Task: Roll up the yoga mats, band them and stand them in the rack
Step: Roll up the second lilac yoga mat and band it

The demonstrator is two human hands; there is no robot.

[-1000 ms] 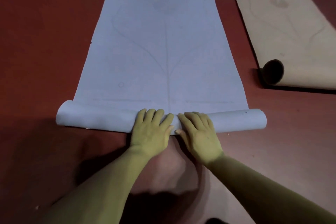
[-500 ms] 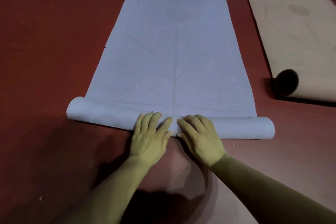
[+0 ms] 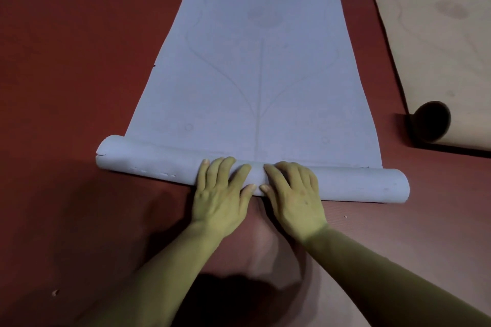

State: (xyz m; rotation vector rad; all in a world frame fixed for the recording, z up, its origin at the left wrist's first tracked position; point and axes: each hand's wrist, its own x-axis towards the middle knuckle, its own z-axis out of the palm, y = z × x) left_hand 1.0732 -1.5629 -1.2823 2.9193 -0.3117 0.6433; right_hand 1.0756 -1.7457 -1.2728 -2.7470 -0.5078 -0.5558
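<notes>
A light blue yoga mat point(image 3: 260, 61) with faint curved line markings lies stretched away from me on the dark red floor. Its near end is wound into a thin roll point(image 3: 148, 162) that runs slightly askew, the left end farther from me. My left hand point(image 3: 221, 196) and my right hand point(image 3: 295, 196) lie side by side on the middle of the roll, fingers straight and spread over its top, thumbs almost touching at its near side. No band or rack is in view.
A beige yoga mat point(image 3: 435, 34) lies to the right, its near end curled into a loose roll with a dark open end point(image 3: 431, 121). Dark red floor point(image 3: 79, 61) surrounds both mats.
The roll has advanced a little up the blue mat under both hands. My view has shifted, so both mats sit farther right in the frame.
</notes>
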